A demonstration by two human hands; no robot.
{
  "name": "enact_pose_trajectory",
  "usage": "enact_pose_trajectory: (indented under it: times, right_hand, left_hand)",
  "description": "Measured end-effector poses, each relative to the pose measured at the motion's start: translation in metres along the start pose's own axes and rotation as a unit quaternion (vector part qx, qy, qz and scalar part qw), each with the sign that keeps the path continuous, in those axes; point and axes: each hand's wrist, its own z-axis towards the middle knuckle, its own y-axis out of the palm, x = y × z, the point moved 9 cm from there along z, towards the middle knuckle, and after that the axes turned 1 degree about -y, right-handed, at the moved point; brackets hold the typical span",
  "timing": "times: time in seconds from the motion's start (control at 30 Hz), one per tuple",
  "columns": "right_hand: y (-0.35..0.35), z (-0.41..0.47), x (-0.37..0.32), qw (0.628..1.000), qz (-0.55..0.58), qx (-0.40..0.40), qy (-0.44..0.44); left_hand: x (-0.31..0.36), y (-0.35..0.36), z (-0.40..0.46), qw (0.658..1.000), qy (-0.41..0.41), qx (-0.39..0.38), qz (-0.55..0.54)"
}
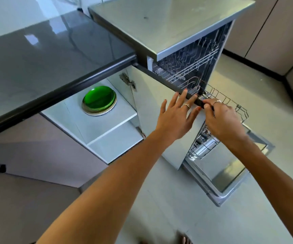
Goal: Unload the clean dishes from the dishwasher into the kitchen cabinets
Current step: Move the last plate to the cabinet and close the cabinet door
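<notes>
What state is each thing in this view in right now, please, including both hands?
Dishwasher door: folded down, open.
Wire rack: pulled out, looks empty.
Cabinet door: swung open.
Green plate: on top of a stack on the cabinet shelf.
Left hand: fingers straight, touching the cabinet door's top edge.
Right hand: fingers curled at the door's corner; what it grips is unclear.

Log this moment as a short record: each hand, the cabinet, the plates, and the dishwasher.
left hand: open, fingers straight against the cabinet door's top edge
right hand: fingers curled round the door's dark handle
cabinet door: open
green plates: stacked on the cabinet's upper shelf
dishwasher: door down, racks look empty of dishes, one rack pulled out
</notes>
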Motion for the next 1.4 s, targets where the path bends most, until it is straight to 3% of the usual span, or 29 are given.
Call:
enact_pose_trajectory:
  times: [0.07,0.27,0.5,0.63,0.77,0.9,1.0,1.13,1.23,1.4]
  right_hand:
    - [-0.004,0.001,0.007,0.999,0.033,0.0,-0.005]
    - [-0.001,-0.018,-0.011,0.997,0.07,-0.033,-0.029]
    - [0.06,-0.082,-0.083,0.963,0.147,-0.205,-0.095]
    - [0.107,-0.104,-0.139,0.933,0.199,-0.258,-0.156]
    - [0.156,-0.121,-0.198,0.904,0.178,-0.327,-0.211]
    - [0.185,-0.108,-0.228,0.924,0.066,-0.295,-0.234]
    - [0.196,-0.084,-0.232,0.945,0.039,-0.267,-0.185]
    - [0.223,-0.077,-0.242,0.939,0.01,-0.305,-0.159]
    - [0.24,-0.076,-0.259,0.94,0.049,-0.305,-0.142]
    - [0.266,-0.062,-0.284,0.934,0.094,-0.323,-0.121]
  left_hand:
    - [0.002,0.012,-0.005,0.998,-0.032,-0.016,-0.046]
    - [-0.005,-0.002,-0.038,0.998,-0.054,0.037,-0.007]
    - [-0.049,-0.045,-0.125,0.99,-0.069,0.11,-0.051]
    - [-0.098,-0.076,-0.17,0.985,-0.094,0.138,-0.051]
    - [-0.145,-0.108,-0.194,0.986,-0.079,0.144,0.038]
    - [-0.172,-0.124,-0.195,0.983,-0.026,0.114,0.138]
    - [-0.18,-0.127,-0.191,0.972,-0.008,0.06,0.229]
    - [-0.198,-0.133,-0.183,0.959,-0.041,0.018,0.28]
    - [-0.21,-0.148,-0.175,0.942,-0.067,0.033,0.327]
    - [-0.253,-0.175,-0.165,0.924,-0.198,0.037,0.325]
